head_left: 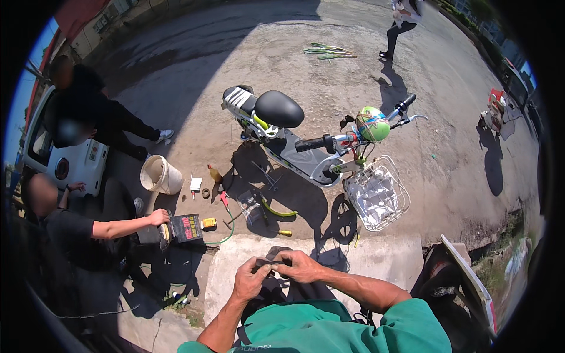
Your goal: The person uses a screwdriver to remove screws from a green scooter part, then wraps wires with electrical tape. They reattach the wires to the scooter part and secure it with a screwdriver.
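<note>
In front of my body, my left hand and my right hand are close together. Both are closed, with thumbs and fingers pinching a thin dark strip that runs between them. Its kind is too small to make out, and my fingers cover its ends. Beyond my hands stands an electric scooter with a black seat, a white wire front basket and a green ball-shaped thing at its handlebar. On the ground beside it lie a yellow-green curved piece and a yellow-handled tool.
A white bucket, a bottle, a red-handled air hose and a black box are at the left. One person sits there, touching the box; another leans on a white car. Green onions lie far off.
</note>
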Demonstrator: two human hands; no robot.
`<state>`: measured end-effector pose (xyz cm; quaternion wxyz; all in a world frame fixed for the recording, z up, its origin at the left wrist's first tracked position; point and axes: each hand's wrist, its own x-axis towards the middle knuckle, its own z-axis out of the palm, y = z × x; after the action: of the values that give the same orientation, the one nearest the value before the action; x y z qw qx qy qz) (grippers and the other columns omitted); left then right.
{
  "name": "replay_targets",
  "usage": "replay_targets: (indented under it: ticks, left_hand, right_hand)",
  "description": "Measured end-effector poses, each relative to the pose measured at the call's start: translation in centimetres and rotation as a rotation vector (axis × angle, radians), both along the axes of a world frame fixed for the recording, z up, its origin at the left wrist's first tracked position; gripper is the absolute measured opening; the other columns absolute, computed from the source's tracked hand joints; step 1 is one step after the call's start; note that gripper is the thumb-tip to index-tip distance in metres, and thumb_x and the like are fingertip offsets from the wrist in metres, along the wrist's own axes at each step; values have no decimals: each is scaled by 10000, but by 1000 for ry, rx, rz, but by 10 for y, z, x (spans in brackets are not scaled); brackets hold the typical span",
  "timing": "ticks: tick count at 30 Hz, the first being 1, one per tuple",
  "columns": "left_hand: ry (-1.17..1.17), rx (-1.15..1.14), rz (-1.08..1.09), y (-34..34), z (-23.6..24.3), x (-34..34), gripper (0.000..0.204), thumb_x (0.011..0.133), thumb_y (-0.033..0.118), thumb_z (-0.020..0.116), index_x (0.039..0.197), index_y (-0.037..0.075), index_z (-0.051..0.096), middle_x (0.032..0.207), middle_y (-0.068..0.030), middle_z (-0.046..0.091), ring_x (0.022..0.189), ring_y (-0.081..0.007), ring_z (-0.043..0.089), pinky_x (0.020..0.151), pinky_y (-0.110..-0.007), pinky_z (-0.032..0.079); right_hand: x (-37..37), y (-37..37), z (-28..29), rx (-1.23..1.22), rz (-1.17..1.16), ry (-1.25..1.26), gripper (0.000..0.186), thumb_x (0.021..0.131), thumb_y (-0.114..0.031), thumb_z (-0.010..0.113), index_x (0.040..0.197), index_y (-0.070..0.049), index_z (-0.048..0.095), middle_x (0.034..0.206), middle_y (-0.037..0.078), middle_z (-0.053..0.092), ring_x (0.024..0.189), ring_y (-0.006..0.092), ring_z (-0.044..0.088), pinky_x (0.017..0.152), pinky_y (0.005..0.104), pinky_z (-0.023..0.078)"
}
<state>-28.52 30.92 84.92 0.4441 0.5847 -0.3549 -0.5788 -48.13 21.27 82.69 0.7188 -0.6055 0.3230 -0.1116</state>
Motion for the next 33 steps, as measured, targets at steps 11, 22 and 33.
replay_targets:
  ticks: [11,22,33]
  left_hand:
    - [-331,-296,-179,4,-4,27,308,966,284,669,1005,-22,662,783,-180,652,732,-317,647,704,-430,503]
    - [-280,-123,-583,22,35,64,406,920,363,667,925,-43,674,816,-234,650,779,-387,641,726,-503,479]
    - [-402,-287,-580,21,30,66,265,929,251,664,858,-4,650,810,-189,637,801,-416,654,685,-519,489]
  right_hand:
    - [7,-2,4,131,69,119,238,957,-230,697,839,-28,659,738,-33,606,651,51,489,574,250,373]
    - [41,-23,34,-22,542,98,161,895,-138,708,828,0,656,702,-20,596,665,63,483,575,282,400]
    - [58,-30,51,18,740,199,137,921,-114,700,881,14,671,711,-16,586,664,50,475,560,270,387]
